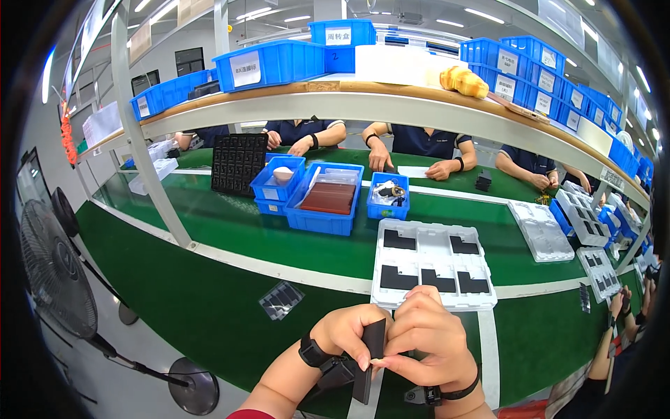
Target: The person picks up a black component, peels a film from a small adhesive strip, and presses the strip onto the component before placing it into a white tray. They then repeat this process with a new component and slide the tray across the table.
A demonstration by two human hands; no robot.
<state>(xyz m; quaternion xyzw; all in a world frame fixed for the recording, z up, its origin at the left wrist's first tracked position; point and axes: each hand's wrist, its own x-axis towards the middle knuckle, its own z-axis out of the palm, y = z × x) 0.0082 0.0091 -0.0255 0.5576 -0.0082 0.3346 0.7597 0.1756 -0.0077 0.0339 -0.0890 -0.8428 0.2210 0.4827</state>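
A thin black flat piece (364, 380) stands nearly edge-on between my hands. My left hand (342, 334) is closed on it, thumb pressed against its face. My right hand (431, 339) is closed in a pinch at the piece's right edge; whatever its fingertips hold is too small to make out. Just beyond my hands lies a white moulded tray (434, 260), with several black L-shaped pieces (399, 278) in its compartments. Left of my hands, a clear sheet with dark strips (282, 301) rests on the green tabletop (237, 297).
Across the bench stand blue bins (321, 222), one with brown-red sheets (328, 197), and a black moulded tray (239, 164). A shelf (293, 105) spans above, carrying more blue bins. Co-workers' hands (380, 159) work opposite. A fan (56, 269) stands at left.
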